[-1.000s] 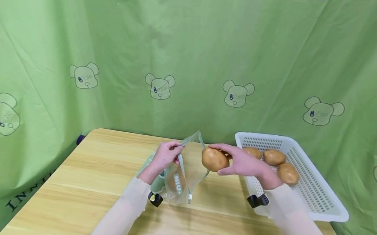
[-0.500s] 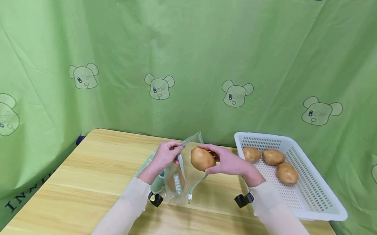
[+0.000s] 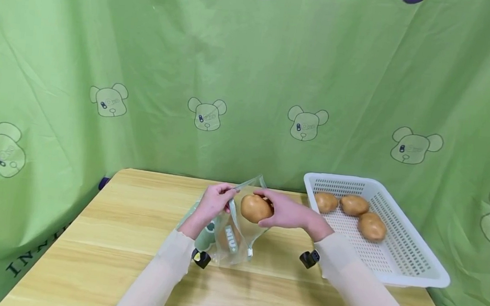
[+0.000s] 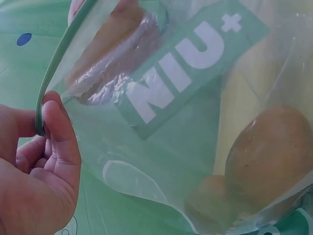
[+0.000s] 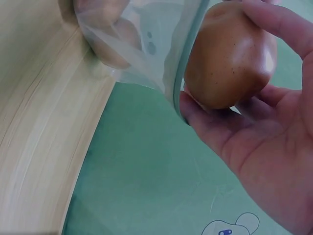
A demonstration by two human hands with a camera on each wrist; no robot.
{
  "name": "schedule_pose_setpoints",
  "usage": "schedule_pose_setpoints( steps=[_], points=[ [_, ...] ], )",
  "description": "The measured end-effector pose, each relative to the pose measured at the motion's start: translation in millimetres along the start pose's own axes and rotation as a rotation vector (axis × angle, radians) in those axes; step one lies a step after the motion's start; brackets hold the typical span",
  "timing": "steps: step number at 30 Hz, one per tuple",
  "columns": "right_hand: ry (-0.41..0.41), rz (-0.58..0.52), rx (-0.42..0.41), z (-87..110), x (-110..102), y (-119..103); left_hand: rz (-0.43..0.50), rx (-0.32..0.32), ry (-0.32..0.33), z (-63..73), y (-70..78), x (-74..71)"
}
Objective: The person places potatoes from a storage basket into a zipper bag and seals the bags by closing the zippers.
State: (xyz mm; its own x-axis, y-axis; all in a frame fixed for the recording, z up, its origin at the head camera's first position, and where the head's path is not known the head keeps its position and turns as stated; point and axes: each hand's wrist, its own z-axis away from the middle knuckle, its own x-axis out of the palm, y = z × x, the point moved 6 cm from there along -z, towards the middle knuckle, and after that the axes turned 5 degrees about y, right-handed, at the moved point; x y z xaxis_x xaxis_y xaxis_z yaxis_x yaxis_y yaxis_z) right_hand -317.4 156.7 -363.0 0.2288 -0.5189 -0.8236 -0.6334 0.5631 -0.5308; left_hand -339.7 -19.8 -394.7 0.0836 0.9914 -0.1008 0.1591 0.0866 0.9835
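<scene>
My left hand (image 3: 213,202) pinches the green-edged rim of a clear zip bag (image 3: 230,239) printed "NIU+" and holds its mouth apart. Brown potatoes lie low inside the bag; one potato (image 4: 271,156) shows through the film in the left wrist view, with part of another beside it. In my right hand (image 3: 289,212) is a smooth brown potato (image 3: 253,208), gripped between thumb and fingers at the bag's mouth. The right wrist view has this potato (image 5: 230,58) against the bag's rim (image 5: 188,54), partly behind it. A white slider (image 3: 250,252) hangs at the rim's near end.
A white perforated basket (image 3: 412,224) stands on the right of the wooden table (image 3: 135,226), holding several potatoes (image 3: 372,227). Beneath the bag, left of it, lies a flat green printed item (image 3: 205,239), its kind unclear. Green curtain (image 3: 251,76) hangs behind the table.
My right hand has carried the potato leftward, from beside the bag's far edge into its mouth. The left hand keeps its hold on the rim almost unmoved.
</scene>
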Motion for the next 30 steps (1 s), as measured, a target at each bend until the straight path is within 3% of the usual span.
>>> schedule_pose_setpoints(
  steps=[8,19,24,28,30],
  points=[
    [-0.002,0.096,-0.005,-6.7,7,8,-0.011,-0.002,0.01,-0.1,1.5,-3.2],
    [0.021,0.178,0.068,-20.6,12,13,-0.012,0.01,-0.008,-1.5,6.4,-0.6],
    [0.015,0.17,0.046,-24.9,14,12,-0.019,0.011,-0.049,4.8,17.7,-1.3],
    [0.004,0.18,0.003,-27.5,16,11,-0.027,0.009,-0.073,4.2,18.4,-0.6],
    [-0.003,0.185,-0.018,-27.8,16,11,-0.028,0.009,-0.067,0.7,11.5,-0.2]
  ],
)
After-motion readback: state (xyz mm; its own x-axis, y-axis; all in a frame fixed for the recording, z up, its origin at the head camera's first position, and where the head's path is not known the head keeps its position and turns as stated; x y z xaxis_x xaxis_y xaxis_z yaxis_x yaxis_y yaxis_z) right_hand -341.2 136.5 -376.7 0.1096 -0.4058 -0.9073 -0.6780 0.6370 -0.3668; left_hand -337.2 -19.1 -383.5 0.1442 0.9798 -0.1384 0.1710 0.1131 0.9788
